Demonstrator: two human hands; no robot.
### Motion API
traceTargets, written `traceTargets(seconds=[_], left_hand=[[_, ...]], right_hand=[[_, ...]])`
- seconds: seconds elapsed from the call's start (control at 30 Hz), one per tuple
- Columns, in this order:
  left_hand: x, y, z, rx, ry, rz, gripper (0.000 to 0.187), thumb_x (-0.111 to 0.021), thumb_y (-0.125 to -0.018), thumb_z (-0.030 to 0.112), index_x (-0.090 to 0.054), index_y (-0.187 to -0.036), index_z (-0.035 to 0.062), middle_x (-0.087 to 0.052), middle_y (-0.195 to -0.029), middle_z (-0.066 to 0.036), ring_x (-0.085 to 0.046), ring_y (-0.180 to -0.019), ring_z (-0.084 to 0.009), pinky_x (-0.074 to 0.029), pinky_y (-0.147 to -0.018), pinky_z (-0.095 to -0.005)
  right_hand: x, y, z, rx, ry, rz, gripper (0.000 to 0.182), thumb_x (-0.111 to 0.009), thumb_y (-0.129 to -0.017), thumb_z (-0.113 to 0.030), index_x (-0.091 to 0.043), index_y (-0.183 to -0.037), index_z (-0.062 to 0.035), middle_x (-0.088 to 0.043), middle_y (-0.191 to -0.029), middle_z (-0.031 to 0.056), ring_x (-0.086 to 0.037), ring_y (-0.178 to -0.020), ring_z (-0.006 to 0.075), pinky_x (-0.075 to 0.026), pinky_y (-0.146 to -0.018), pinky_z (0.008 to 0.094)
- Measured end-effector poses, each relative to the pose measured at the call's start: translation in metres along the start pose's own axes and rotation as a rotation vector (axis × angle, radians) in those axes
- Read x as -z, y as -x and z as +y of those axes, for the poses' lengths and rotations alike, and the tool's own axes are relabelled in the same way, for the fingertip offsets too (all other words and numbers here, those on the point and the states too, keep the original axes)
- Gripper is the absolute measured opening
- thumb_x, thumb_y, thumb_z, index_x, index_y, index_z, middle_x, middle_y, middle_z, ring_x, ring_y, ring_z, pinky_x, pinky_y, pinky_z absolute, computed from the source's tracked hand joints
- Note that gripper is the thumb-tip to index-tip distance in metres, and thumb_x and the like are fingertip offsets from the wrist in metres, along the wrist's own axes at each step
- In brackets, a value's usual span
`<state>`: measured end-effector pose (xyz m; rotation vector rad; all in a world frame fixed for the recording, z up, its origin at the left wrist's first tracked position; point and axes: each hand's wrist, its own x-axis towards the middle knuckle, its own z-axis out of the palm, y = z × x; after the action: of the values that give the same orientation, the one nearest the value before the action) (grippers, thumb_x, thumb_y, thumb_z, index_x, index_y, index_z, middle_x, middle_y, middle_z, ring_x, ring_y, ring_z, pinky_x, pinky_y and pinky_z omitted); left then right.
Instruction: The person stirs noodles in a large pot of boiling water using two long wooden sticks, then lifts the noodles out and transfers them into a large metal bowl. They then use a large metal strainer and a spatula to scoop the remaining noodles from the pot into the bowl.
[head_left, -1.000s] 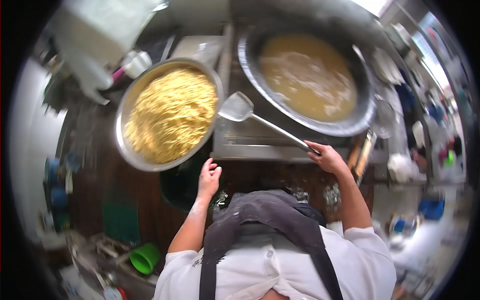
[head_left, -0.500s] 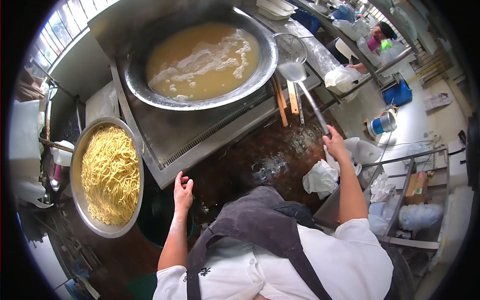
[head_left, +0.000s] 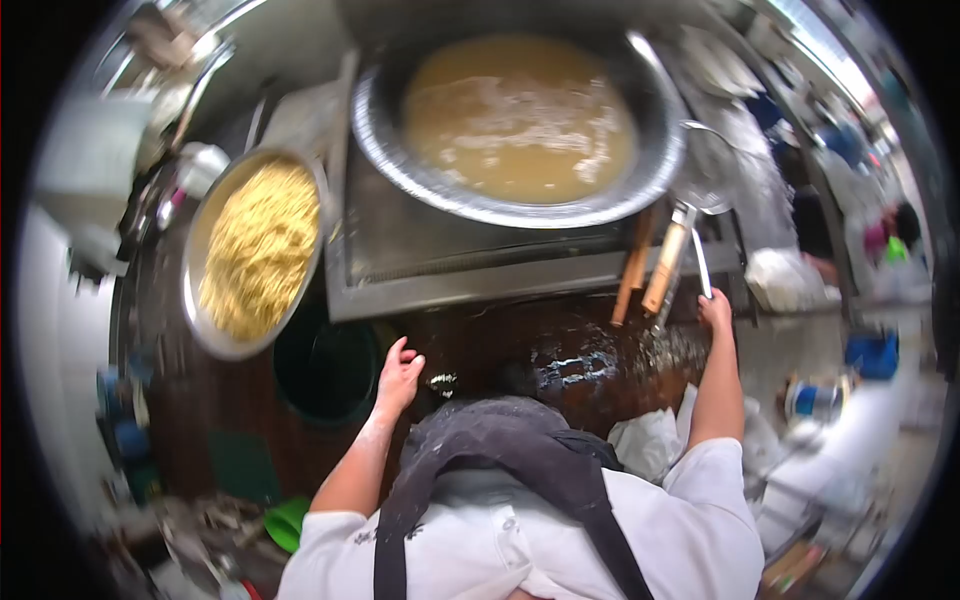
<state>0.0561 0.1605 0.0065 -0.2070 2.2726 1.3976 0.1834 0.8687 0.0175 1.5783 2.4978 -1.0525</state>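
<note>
My right hand [head_left: 715, 310] is closed round the lower end of the pale metal handle of a wok spatula [head_left: 702, 262]; its blade is hard to make out near the wok's rim. Held out in front of me, my left hand [head_left: 402, 372] is empty with its fingers loosely apart, below the stove's front edge. On the stove sits a big wok [head_left: 640, 200] of cloudy yellowish liquid [head_left: 520, 165] with pale foam. A metal basin [head_left: 190, 270] heaped with yellow noodles [head_left: 262, 250] stands to the left.
Wooden-handled tools [head_left: 665, 268] and a wire strainer [head_left: 708, 170] lie right of the wok. A dark green bin [head_left: 325, 370] stands below the basin. White bags [head_left: 645, 440] are by my right side. The brown floor [head_left: 480, 340] looks wet. Another person is at the far right.
My view has turned, shifting the stove and basin rightward in it. The spatula's blade has left its raised place by the strainer, and its handle is now more upright in view. My left hand stays open.
</note>
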Motion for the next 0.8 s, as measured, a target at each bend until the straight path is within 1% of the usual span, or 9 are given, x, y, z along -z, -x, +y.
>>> traceTargets(seconds=[0.13,0.17,0.23,0.3,0.37,0.47,0.53,0.67,0.8], left_hand=[[-0.002,0.031,0.02,0.052,-0.092,0.061,0.066,-0.067,-0.092,0.029,-0.038,-0.147,0.0052,-0.064,-0.116,-0.014,-0.066,-0.093,-0.0205,-0.052,-0.087,-0.0344],[0.002,0.039,0.023,0.11,-0.083,0.079,0.067,-0.067,-0.089,0.031,-0.041,-0.146,0.0056,-0.063,-0.12,-0.016,-0.065,-0.096,-0.0247,-0.051,-0.09,-0.0372],[0.01,0.044,-0.001,0.159,-0.1,0.145,0.068,-0.066,-0.09,0.034,-0.04,-0.147,0.0063,-0.061,-0.125,-0.016,-0.062,-0.109,-0.0278,-0.047,-0.099,-0.0382],[0.015,0.05,-0.015,0.202,-0.117,0.185,0.068,-0.065,-0.09,0.034,-0.039,-0.147,0.007,-0.061,-0.127,-0.016,-0.06,-0.114,-0.0289,-0.045,-0.102,-0.0386],[0.026,0.053,-0.032,0.281,-0.092,0.259,0.068,-0.066,-0.09,0.033,-0.04,-0.147,0.0063,-0.062,-0.126,-0.016,-0.061,-0.114,-0.0289,-0.046,-0.102,-0.0387],[0.046,0.044,-0.112,0.35,0.103,0.381,0.066,-0.068,-0.089,0.029,-0.042,-0.144,0.0026,-0.069,-0.113,-0.016,-0.066,-0.106,-0.0283,-0.049,-0.098,-0.0382],[0.068,0.041,-0.147,0.487,0.277,0.479,0.065,-0.068,-0.091,0.029,-0.042,-0.143,0.0013,-0.069,-0.104,-0.012,-0.066,-0.09,-0.0195,-0.053,-0.081,-0.0347],[0.124,0.035,-0.198,0.624,0.607,0.528,0.062,-0.064,-0.096,0.027,-0.036,-0.146,0.004,-0.062,-0.115,-0.01,-0.061,-0.077,-0.0153,-0.053,-0.064,-0.0286],[0.171,0.039,-0.2,0.52,0.701,0.451,0.061,-0.062,-0.097,0.026,-0.035,-0.147,0.0034,-0.062,-0.111,-0.011,-0.063,-0.079,-0.0155,-0.054,-0.065,-0.029]], right_hand=[[-0.052,-0.118,0.079,0.2,-0.126,-0.146,0.031,-0.064,-0.093,-0.014,-0.058,-0.122,-0.0098,-0.056,-0.065,0.0027,-0.056,-0.05,0.0154,-0.044,-0.041,0.0346],[-0.059,-0.154,0.099,0.032,-0.213,-0.248,0.032,-0.058,-0.092,-0.01,-0.059,-0.124,-0.0077,-0.064,-0.073,0.009,-0.062,-0.06,0.0239,-0.051,-0.054,0.0378],[-0.057,-0.136,0.053,0.14,0.49,0.018,0.038,-0.055,-0.087,-0.009,-0.061,-0.125,-0.0059,-0.067,-0.088,0.0172,-0.065,-0.077,0.036,-0.054,-0.074,0.0462],[-0.048,-0.047,-0.032,0.472,0.5,0.454,0.046,-0.055,-0.082,-0.01,-0.061,-0.127,-0.0062,-0.065,-0.109,0.0231,-0.061,-0.099,0.0421,-0.048,-0.093,0.0486],[-0.052,-0.007,-0.079,0.88,0.294,0.589,0.041,-0.053,-0.085,-0.006,-0.062,-0.124,-0.0027,-0.062,-0.115,0.0203,-0.06,-0.104,0.037,-0.047,-0.093,0.0453],[-0.078,0.089,-0.154,0.898,-0.135,0.235,0.031,-0.052,-0.091,0.001,-0.063,-0.12,-0.0024,-0.062,-0.109,0.0124,-0.061,-0.099,0.0222,-0.049,-0.087,0.0329],[-0.106,0.154,-0.196,0.88,-0.307,-0.048,0.022,-0.053,-0.096,-0.001,-0.065,-0.114,-0.0035,-0.062,-0.101,0.0045,-0.059,-0.09,0.0118,-0.048,-0.081,0.0254],[-0.164,0.251,-0.23,0.823,-0.083,-0.622,0.016,-0.061,-0.097,-0.007,-0.067,-0.112,-0.0051,-0.06,-0.082,-0.0035,-0.055,-0.073,0.0063,-0.046,-0.066,0.022],[-0.227,0.328,-0.25,0.784,0.064,-0.803,0.024,-0.061,-0.091,0.001,-0.067,-0.114,-0.0044,-0.059,-0.077,-0.0036,-0.053,-0.072,0.0051,-0.045,-0.068,0.021]])
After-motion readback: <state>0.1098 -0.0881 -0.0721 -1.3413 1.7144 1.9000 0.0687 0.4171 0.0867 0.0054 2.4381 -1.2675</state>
